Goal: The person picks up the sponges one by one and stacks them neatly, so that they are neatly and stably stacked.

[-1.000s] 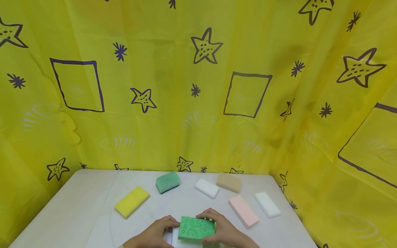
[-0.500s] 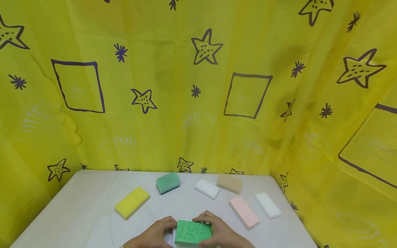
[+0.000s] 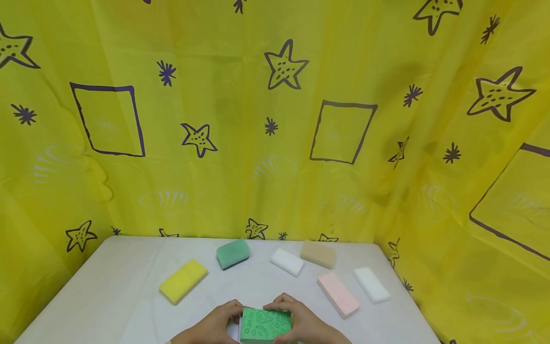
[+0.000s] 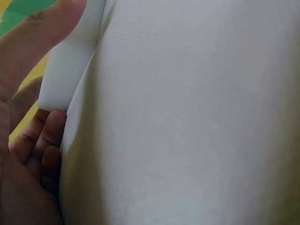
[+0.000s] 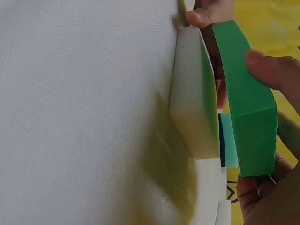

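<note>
In the head view my right hand (image 3: 305, 322) grips a bright green sponge (image 3: 265, 326) with embossed drawings on its top, thumb on the near side and fingers on the far side. The right wrist view shows the green sponge (image 5: 248, 89) just above a white sponge block (image 5: 190, 93), with a narrow gap between them. That white block rests on the table. My left hand (image 3: 212, 325) holds its left end, the thumb (image 4: 56, 23) along one side and the fingers around the other. From the head, the green sponge hides most of the white block.
A yellow sponge (image 3: 183, 282) lies at left, and a teal sponge (image 3: 233, 254) with a dark underside stands behind. Further right are a white block (image 3: 287, 262), a tan sponge (image 3: 318, 253), a pink block (image 3: 338, 295) and another white block (image 3: 371, 285). A yellow patterned curtain (image 3: 240, 181) surrounds the table.
My right hand has brought the green sponge left and a little toward me, so it covers more of the white block. The left hand has stayed almost still.
</note>
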`<state>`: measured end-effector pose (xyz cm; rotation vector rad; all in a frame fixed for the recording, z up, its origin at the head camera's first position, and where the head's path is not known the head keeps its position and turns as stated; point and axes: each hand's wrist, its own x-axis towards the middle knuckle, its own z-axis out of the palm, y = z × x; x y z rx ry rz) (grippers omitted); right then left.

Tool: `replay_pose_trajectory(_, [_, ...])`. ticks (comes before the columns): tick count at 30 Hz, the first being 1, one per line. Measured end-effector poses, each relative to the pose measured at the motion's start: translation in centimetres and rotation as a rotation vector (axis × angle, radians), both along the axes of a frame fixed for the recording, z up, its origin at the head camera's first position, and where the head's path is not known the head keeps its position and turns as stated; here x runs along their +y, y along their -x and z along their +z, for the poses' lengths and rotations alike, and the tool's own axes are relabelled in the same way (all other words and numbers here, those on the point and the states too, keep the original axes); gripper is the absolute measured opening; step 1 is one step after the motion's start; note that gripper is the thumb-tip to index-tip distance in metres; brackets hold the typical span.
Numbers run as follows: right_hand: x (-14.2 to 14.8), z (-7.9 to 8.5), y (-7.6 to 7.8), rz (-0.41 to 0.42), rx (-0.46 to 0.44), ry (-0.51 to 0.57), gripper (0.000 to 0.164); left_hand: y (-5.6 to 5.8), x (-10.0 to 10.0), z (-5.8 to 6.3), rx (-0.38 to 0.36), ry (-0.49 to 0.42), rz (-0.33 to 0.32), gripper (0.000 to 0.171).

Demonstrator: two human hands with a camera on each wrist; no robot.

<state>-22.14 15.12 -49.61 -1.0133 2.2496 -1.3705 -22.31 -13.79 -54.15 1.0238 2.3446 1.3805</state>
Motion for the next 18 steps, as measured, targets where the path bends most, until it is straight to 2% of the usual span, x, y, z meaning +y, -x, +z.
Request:
replay_pose_trajectory(7, [-0.20, -0.11, 0.04, 0.002, 0.022, -0.014, 0.061, -0.21, 0.30, 0.15, 0.024, 0.047, 0.026, 0.064])
replay_pose_trajectory(18, [-0.63, -0.03, -0.03, -0.001, -0.042, -0.012, 0.062, -0.47, 0.44, 0.44, 0.022, 0.030, 0.019, 0.061])
